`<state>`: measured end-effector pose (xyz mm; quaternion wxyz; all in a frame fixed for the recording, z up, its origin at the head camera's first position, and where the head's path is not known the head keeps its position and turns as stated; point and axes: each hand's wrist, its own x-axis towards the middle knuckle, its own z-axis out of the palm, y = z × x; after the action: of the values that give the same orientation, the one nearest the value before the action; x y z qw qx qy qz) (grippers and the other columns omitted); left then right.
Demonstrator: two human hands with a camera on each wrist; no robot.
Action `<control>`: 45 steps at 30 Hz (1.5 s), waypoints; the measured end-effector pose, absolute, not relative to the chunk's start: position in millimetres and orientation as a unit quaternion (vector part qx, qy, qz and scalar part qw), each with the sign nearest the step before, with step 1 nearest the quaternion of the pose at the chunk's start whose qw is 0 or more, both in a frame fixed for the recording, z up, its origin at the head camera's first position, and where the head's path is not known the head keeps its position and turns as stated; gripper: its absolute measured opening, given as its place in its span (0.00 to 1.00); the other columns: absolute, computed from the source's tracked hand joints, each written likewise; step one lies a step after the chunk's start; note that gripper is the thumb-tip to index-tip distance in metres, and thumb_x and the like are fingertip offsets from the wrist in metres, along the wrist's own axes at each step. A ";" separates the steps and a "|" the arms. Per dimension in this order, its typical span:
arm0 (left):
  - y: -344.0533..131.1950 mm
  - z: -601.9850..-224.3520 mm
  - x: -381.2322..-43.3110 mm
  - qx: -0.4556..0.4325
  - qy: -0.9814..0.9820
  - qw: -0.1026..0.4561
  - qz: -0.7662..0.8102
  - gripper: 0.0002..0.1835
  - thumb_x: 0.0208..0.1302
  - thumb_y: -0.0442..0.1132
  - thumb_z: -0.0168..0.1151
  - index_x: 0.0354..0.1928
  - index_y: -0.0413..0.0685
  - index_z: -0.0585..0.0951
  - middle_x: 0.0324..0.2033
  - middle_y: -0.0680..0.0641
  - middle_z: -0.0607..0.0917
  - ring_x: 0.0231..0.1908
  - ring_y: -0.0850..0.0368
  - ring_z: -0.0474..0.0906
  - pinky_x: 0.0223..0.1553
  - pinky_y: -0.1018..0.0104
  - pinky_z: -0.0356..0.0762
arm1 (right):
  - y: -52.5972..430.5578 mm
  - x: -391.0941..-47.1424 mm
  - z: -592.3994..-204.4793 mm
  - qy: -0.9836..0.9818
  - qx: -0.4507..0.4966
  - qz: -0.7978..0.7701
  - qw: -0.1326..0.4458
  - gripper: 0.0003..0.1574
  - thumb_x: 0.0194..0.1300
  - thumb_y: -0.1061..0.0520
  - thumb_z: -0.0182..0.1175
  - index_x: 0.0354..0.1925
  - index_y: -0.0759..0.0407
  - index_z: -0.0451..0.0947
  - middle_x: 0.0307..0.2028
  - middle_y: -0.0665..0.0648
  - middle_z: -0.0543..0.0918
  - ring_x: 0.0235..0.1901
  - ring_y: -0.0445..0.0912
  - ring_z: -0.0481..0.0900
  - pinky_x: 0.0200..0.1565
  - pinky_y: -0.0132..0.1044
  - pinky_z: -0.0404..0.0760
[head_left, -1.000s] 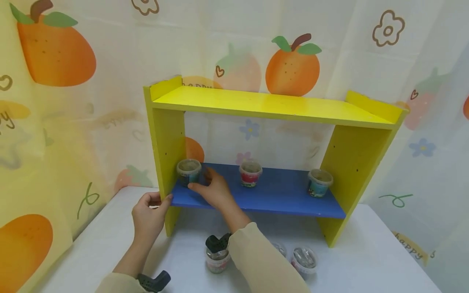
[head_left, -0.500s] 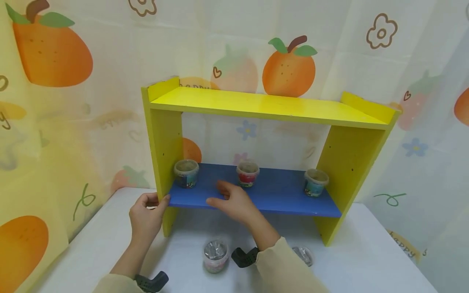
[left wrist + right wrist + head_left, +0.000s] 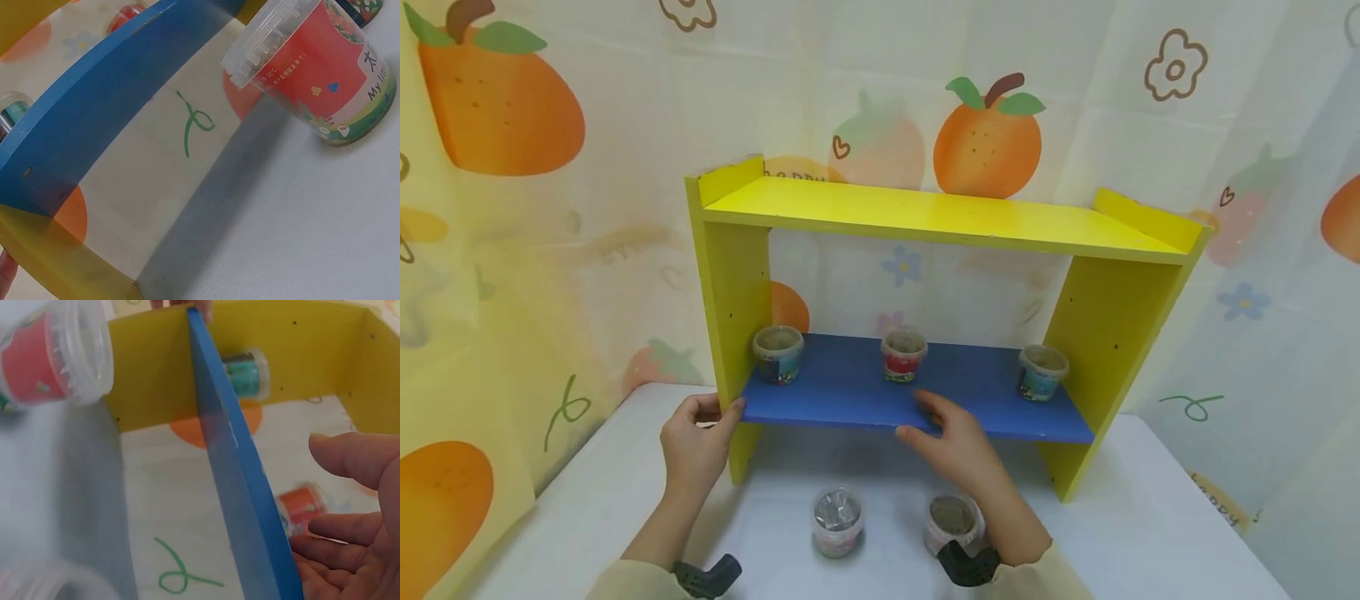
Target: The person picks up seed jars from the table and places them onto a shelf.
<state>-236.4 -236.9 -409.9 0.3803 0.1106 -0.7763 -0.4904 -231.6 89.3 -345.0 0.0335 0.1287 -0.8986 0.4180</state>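
Note:
A yellow shelf unit (image 3: 917, 212) with a blue board (image 3: 835, 402) stands on the table. My left hand (image 3: 696, 446) grips its left side panel at the board's left end, thumb at the front edge, other fingers partly hidden behind the panel. My right hand (image 3: 958, 446) holds nothing and reaches over the board's front edge, thumb and fingers spread apart. Three small plastic cups line the board: a blue-labelled cup (image 3: 778, 367) at the left, a red-labelled cup (image 3: 903, 362) in the middle, a teal-labelled cup (image 3: 1041, 383) at the right. The middle one is nearest my right fingers.
In front of the shelf, a clear-lidded cup (image 3: 837, 525) and another cup (image 3: 951, 518) stand on the white table (image 3: 647, 417); the right wrist's black device overlaps the second. A patterned curtain (image 3: 850, 75) hangs behind. The unit's top board (image 3: 940, 218) overhangs the blue one.
My right hand has moved away from the left cup, along the board to the right, and now sits in front of the middle cup's right side. My left hand keeps its grip.

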 end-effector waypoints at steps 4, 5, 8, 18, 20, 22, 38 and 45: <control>-235.5 -409.9 -236.3 0.112 -0.776 0.377 -0.492 0.17 0.55 0.49 0.68 0.36 0.43 0.80 0.31 0.48 0.83 0.31 0.61 0.74 0.25 0.81 0.74 | 102.9 -226.5 -350.3 -0.906 0.119 0.403 0.050 0.44 0.54 0.35 0.64 0.65 0.47 0.66 0.64 0.53 0.69 0.64 0.54 0.67 0.60 0.54 0.68; -235.1 -409.9 -236.2 0.112 -0.776 0.377 -0.494 0.17 0.55 0.49 0.68 0.36 0.43 0.80 0.31 0.48 0.83 0.31 0.61 0.74 0.25 0.81 0.74 | 105.6 -225.6 -351.7 -0.906 0.122 0.402 0.054 0.44 0.54 0.35 0.64 0.65 0.47 0.66 0.65 0.52 0.69 0.65 0.53 0.66 0.61 0.55 0.67; -234.1 -409.7 -235.9 0.112 -0.774 0.377 -0.496 0.17 0.55 0.49 0.68 0.36 0.43 0.80 0.30 0.49 0.82 0.31 0.61 0.74 0.26 0.81 0.74 | 112.4 -222.9 -355.7 -0.905 0.134 0.399 0.066 0.42 0.55 0.38 0.65 0.65 0.48 0.66 0.65 0.52 0.68 0.67 0.52 0.63 0.63 0.55 0.64; -235.3 -408.4 -232.7 0.109 -0.776 0.378 -0.493 0.17 0.55 0.49 0.68 0.37 0.42 0.79 0.31 0.47 0.82 0.31 0.62 0.73 0.25 0.82 0.74 | 111.0 -216.3 -365.3 -0.901 0.172 0.384 0.103 0.42 0.54 0.37 0.65 0.64 0.48 0.68 0.64 0.51 0.70 0.66 0.52 0.63 0.64 0.54 0.64; -235.8 -407.4 -232.8 0.109 -0.776 0.377 -0.493 0.18 0.55 0.49 0.68 0.37 0.41 0.79 0.32 0.47 0.82 0.31 0.62 0.73 0.26 0.82 0.74 | 107.2 -214.3 -364.9 -0.898 0.189 0.380 0.116 0.42 0.54 0.38 0.66 0.63 0.50 0.68 0.63 0.52 0.70 0.66 0.52 0.63 0.63 0.54 0.64; -235.8 -407.0 -233.0 0.111 -0.777 0.375 -0.492 0.18 0.56 0.50 0.67 0.37 0.41 0.79 0.32 0.47 0.83 0.32 0.62 0.73 0.27 0.83 0.73 | 103.3 -211.6 -364.8 -0.894 0.199 0.382 0.122 0.41 0.54 0.39 0.66 0.63 0.50 0.69 0.63 0.52 0.71 0.65 0.52 0.64 0.63 0.54 0.65; -237.2 -407.2 -233.7 0.123 -0.779 0.369 -0.491 0.19 0.56 0.52 0.66 0.38 0.42 0.79 0.33 0.47 0.82 0.32 0.62 0.73 0.27 0.83 0.73 | 52.4 -179.4 -386.2 -0.876 0.309 0.371 0.002 0.46 0.54 0.34 0.64 0.67 0.36 0.59 0.65 0.42 0.65 0.65 0.48 0.65 0.59 0.55 0.69; -235.3 -405.7 -232.6 0.111 -0.777 0.375 -0.493 0.18 0.55 0.50 0.68 0.37 0.42 0.80 0.32 0.48 0.82 0.31 0.63 0.73 0.25 0.82 0.74 | 47.3 -178.7 -402.2 -0.890 0.294 0.345 -0.056 0.55 0.47 0.28 0.65 0.70 0.37 0.55 0.68 0.49 0.63 0.66 0.53 0.63 0.60 0.57 0.68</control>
<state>-232.6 -235.3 -405.7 0.3746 0.1111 -0.7773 -0.4931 -178.7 47.3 -402.2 -0.0560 0.2937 -0.8899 0.3445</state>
